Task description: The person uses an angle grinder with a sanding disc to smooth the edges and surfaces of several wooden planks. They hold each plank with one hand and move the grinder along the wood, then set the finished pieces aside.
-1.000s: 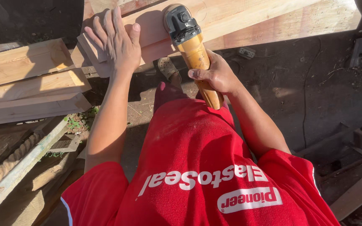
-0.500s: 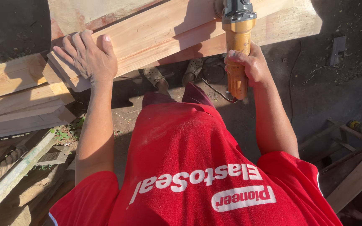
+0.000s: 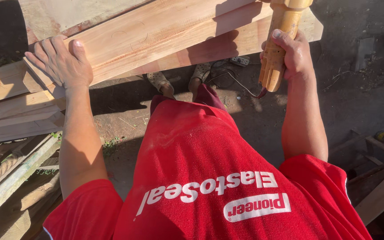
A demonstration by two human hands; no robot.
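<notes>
The landmark here is the long pale plank (image 3: 156,40) that slants across the top of the view. The left hand (image 3: 61,62) lies flat and spread on its lower left end, fingers extended, pressing down rather than gripping. The right hand (image 3: 290,53) is closed around the yellow handle of a power tool (image 3: 277,49) at the plank's right end; the tool's head runs out of the top of the frame, so whether it touches the wood cannot be told.

Risks, as I judge them: the plank is steadied only by a flat palm, so if the tool bites or kicks, the board may slide or tip off the stacked boards (image 3: 14,111) below its left end. The tool is held one-handed, which gives weak control against a jerk. The cord (image 3: 232,82) trails on the dirt ground (image 3: 361,98) under the plank, just beside the sandalled feet (image 3: 161,82), and it could snag or trip. Open sandals leave toes exposed if the plank drops. Hard sun and deep shadow across the plank may hide the working line.
</notes>
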